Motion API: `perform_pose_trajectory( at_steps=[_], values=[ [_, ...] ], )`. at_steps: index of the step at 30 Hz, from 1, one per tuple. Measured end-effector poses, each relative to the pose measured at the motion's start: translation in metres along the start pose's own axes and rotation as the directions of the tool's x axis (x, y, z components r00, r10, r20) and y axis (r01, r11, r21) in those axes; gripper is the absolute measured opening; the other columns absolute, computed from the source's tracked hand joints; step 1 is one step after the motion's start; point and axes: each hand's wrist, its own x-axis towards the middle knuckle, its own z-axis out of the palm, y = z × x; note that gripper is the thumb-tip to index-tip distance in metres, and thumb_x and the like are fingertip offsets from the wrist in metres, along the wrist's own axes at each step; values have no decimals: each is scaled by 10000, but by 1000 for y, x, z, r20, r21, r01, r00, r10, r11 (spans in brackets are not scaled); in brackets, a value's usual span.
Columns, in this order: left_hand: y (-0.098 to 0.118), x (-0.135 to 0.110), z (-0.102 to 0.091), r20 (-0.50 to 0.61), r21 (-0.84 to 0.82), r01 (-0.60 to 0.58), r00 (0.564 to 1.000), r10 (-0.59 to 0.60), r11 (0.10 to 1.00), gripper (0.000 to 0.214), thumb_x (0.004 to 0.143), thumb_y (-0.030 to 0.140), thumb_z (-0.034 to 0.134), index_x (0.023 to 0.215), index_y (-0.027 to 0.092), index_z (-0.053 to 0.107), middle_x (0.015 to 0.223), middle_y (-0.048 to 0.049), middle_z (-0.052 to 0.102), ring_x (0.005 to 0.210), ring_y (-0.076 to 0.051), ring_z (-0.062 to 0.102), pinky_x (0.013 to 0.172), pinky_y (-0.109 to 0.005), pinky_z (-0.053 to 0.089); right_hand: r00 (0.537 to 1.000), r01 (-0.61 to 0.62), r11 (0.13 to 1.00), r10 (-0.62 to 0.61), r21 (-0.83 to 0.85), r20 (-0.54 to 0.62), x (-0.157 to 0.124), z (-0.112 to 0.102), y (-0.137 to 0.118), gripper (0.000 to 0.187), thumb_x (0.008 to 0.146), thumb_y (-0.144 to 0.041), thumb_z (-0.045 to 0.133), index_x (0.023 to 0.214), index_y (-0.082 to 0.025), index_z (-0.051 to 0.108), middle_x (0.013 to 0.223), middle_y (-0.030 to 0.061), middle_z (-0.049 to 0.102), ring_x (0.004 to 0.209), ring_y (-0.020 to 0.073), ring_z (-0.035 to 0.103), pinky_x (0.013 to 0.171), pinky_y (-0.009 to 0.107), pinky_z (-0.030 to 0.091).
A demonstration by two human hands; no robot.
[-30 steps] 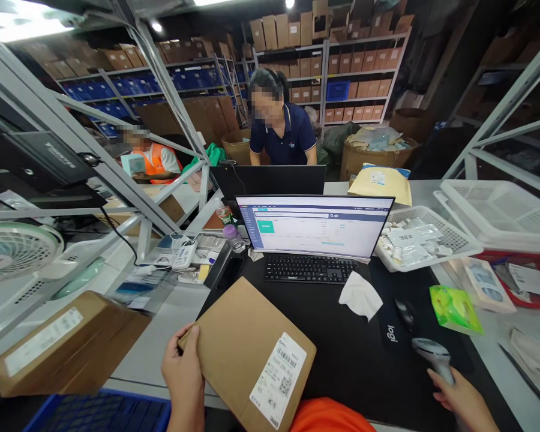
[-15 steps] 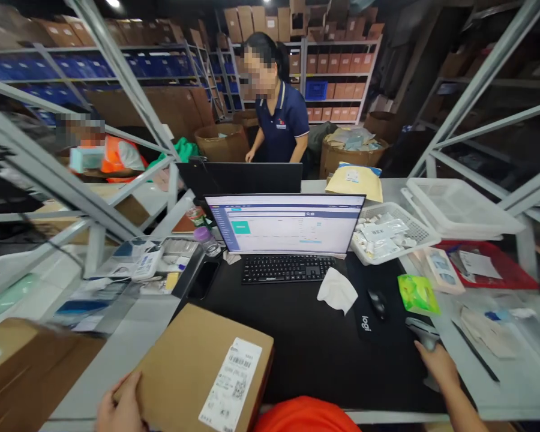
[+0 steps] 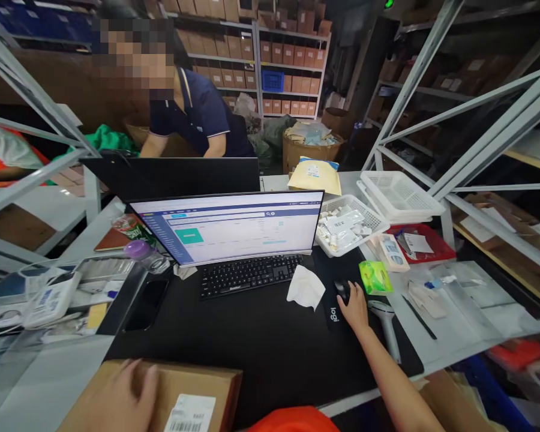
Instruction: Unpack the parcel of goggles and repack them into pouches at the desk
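My left hand [image 3: 117, 396] lies over the top of a brown cardboard box [image 3: 202, 381] at the near edge, its fingers spread and a little blurred. A white shipping label [image 3: 191, 414] with a barcode shows on the box; its lower part is cut off by the frame. My right hand [image 3: 354, 306] is wrapped over a black computer mouse [image 3: 341, 290] on the black desk mat. Just right of that wrist lies a grey handheld barcode scanner [image 3: 387, 327]. In front stand a lit monitor [image 3: 234, 231] and a black keyboard [image 3: 252, 276].
A crumpled white tissue [image 3: 306, 288] lies left of the mouse, and a green packet [image 3: 375, 277] right of it. Behind are a white basket [image 3: 351, 240] of small packets and a yellow padded mailer [image 3: 315, 177]. A phone [image 3: 146, 306] lies left. A co-worker [image 3: 198, 114] leans beyond the monitors.
My right hand has let go of the scanner and moved left onto the mouse. My left hand has gone from the box's side to its top. The view has turned right.
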Motion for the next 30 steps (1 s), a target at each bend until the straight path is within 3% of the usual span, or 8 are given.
perform_pose_trajectory(
  at_steps=[1,3,4,8,10,14,19,30],
  values=[
    [26,14,6,36,7,-133,990,133,991,599,845,584,262,1145,215,627,1346,-144,656,1307,-319,572,1151,-447,426,1000,9,1000,-9,-4,11,6,6,-2,603,916,-410,514,1417,-76,484,1419,262,480,1266,370,533,1017,489,486],
    [74,42,23,256,70,-299,927,273,952,638,889,523,263,1282,159,608,1451,-131,591,1387,-265,507,1209,-393,349,1000,21,1000,-21,-22,8,14,15,-2,568,895,-371,528,1398,-108,512,1408,234,514,1229,352,569,996,472,502],
    [95,56,33,408,111,-348,870,277,931,654,923,494,278,1394,122,539,1539,-130,505,1441,-239,446,1228,-367,309,1000,24,999,-24,-29,1,16,19,-2,553,881,-354,536,1384,-121,528,1391,222,536,1206,345,586,982,466,510],
    [144,102,75,581,205,-290,805,122,935,630,861,444,580,1340,34,588,1524,-272,470,1390,-356,500,1149,-455,401,997,61,998,-62,-33,-37,14,30,7,508,873,-361,538,1318,-122,579,1336,209,593,1134,334,622,934,456,530],
    [149,118,90,606,262,-244,795,38,934,609,822,392,692,1330,69,601,1609,-254,350,1470,-385,385,1177,-513,358,994,77,997,-79,-34,-69,11,37,13,493,896,-384,514,1290,-98,593,1331,225,598,1117,342,627,914,463,534],
    [140,131,105,624,327,-183,778,-67,927,593,893,408,688,1402,139,546,1674,-167,252,1524,-359,274,1216,-590,273,990,88,996,-87,3,-109,11,50,22,540,911,-442,511,1291,-65,586,1325,253,591,1132,378,614,890,491,529],
    [141,134,107,606,303,-255,795,21,918,592,903,370,668,1424,135,514,1706,-146,147,1564,-347,134,1253,-572,170,991,90,995,-86,33,-106,14,53,20,569,912,-449,527,1323,-57,554,1317,269,581,1162,390,589,893,502,506],
    [140,154,89,514,200,-216,854,86,956,382,893,404,669,1180,151,653,1475,-130,507,1379,-312,434,1184,-549,284,991,81,997,-79,12,-112,12,55,18,537,923,-455,507,1301,-83,588,1310,246,574,1123,377,588,863,479,489]
  ],
)
